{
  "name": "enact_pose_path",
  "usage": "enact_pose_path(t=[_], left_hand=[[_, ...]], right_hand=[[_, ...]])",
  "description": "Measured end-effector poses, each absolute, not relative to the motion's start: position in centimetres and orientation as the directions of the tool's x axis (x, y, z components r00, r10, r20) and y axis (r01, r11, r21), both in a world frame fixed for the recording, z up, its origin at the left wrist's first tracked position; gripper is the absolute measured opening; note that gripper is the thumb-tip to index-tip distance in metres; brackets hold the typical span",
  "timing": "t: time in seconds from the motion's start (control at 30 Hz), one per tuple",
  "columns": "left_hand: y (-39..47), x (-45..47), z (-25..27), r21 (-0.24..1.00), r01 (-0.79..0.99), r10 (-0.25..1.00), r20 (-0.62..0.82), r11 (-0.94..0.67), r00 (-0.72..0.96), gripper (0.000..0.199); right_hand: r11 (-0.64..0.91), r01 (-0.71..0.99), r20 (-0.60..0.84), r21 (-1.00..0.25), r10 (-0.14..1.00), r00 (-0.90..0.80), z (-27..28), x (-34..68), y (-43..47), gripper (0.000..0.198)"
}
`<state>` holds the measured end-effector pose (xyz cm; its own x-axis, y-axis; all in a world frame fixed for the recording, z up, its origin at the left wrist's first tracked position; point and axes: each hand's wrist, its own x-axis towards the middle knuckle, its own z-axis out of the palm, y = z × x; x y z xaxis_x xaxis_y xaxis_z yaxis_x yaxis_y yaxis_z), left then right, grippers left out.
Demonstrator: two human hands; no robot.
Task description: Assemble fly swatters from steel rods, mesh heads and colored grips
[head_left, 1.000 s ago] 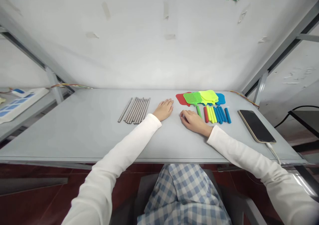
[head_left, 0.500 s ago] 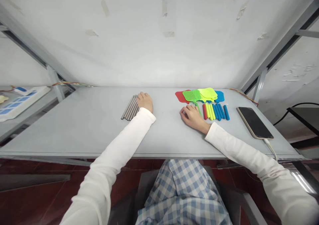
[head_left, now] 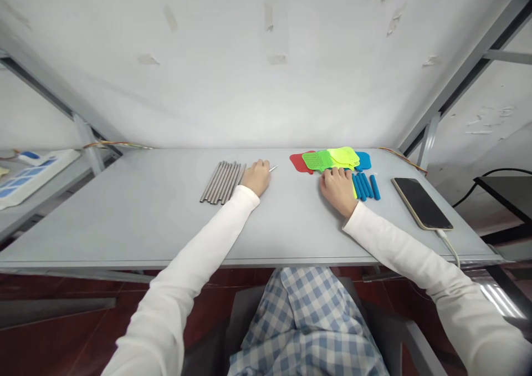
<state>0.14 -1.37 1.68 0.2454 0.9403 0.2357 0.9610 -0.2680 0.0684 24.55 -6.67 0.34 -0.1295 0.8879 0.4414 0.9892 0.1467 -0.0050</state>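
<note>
My left hand [head_left: 257, 177] is closed around a slim metal rod [head_left: 273, 168], whose thin bright tip sticks out to the right. Just left of it, several metal tubes [head_left: 219, 183] lie side by side on the table. My right hand [head_left: 338, 191] rests with curled fingers over the row of coloured grips; whatever its fingers hold is hidden. Several blue grips [head_left: 364, 186] and part of a yellow grip [head_left: 354, 190] show beside it. Fly swatter heads lie behind that hand: red [head_left: 300, 162], green mesh [head_left: 317, 160], yellow [head_left: 344, 156] and blue [head_left: 364, 161].
A phone [head_left: 421, 203] with a white charging cable [head_left: 449, 247] lies at the table's right. On the left, a power strip [head_left: 35, 176] sits on a neighbouring surface. The white wall [head_left: 216, 98] rises behind the grey table [head_left: 137, 215].
My left hand has moved right, off the metal tubes, with a rod in it. My right hand has shifted right and forward onto the grips, covering the red, green and most yellow ones.
</note>
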Motion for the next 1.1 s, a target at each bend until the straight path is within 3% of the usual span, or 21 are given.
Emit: enact_pose_path(t=[0.17, 0.27, 0.43, 0.5, 0.57, 0.63, 0.7, 0.77, 0.83, 0.97, 1.1], left_hand=[[-2.3, 1.7, 1.5, 0.189, 0.795, 0.81, 0.264, -0.576, 0.524, 0.027], [-2.2, 1.5, 1.4, 0.246, 0.759, 0.795, 0.268, -0.603, 0.544, 0.039], [-1.2, 0.0, 1.3, 0.271, 0.711, 0.761, 0.213, -0.649, 0.613, 0.024], [-0.8, -0.4, 1.4, 0.334, 0.744, 0.815, 0.282, -0.579, 0.507, 0.019], [-0.4, -0.5, 1.6, 0.513, 0.734, 0.881, 0.395, -0.446, 0.259, 0.017], [0.0, -0.3, 1.8, 0.793, 0.512, 0.915, 0.402, -0.329, -0.033, 0.019], [0.3, 0.0, 1.8, 0.963, 0.117, 0.949, 0.26, -0.242, -0.177, 0.022], [0.4, 0.5, 1.6, 0.967, -0.213, 0.982, 0.108, -0.139, -0.153, 0.022], [0.2, 0.9, 1.2, 0.924, -0.382, 0.995, -0.004, -0.033, -0.095, 0.019], [-0.1, 1.3, 0.6, 0.874, -0.476, 0.988, -0.143, 0.097, -0.061, 0.016], [-0.2, 1.3, 0.5, 0.863, -0.5, 0.991, -0.122, 0.076, -0.059, 0.015]], right_hand=[[0.233, 0.972, 0.364, 0.013, 0.905, -0.222, 0.6, 24.0, -7.1, 0.025], [0.332, 0.943, 0.394, -0.006, 0.868, -0.303, 0.7, 23.5, -7.3, 0.023], [0.339, 0.941, 0.432, 0.006, 0.848, -0.308, 0.6, 23.9, -7.3, 0.03], [0.342, 0.94, 0.435, 0.02, 0.843, -0.316, 0.6, 24.2, -7.3, 0.038], [0.336, 0.942, 0.434, 0.026, 0.845, -0.313, 0.5, 24.3, -7.3, 0.041], [0.324, 0.945, 0.424, 0.035, 0.852, -0.307, 0.5, 24.2, -7.4, 0.038], [0.323, 0.946, 0.402, 0.026, 0.863, -0.306, 0.5, 24.1, -7.5, 0.028], [0.358, 0.933, 0.373, -0.026, 0.87, -0.323, 0.4, 24.1, -7.4, 0.022], [0.443, 0.889, 0.347, -0.114, 0.856, -0.382, 0.4, 24.1, -7.3, 0.021], [0.559, 0.785, 0.366, -0.267, 0.813, -0.454, 0.3, 24.2, -6.8, 0.022], [0.552, 0.779, 0.433, -0.298, 0.805, -0.405, 0.4, 24.4, -6.5, 0.025]])
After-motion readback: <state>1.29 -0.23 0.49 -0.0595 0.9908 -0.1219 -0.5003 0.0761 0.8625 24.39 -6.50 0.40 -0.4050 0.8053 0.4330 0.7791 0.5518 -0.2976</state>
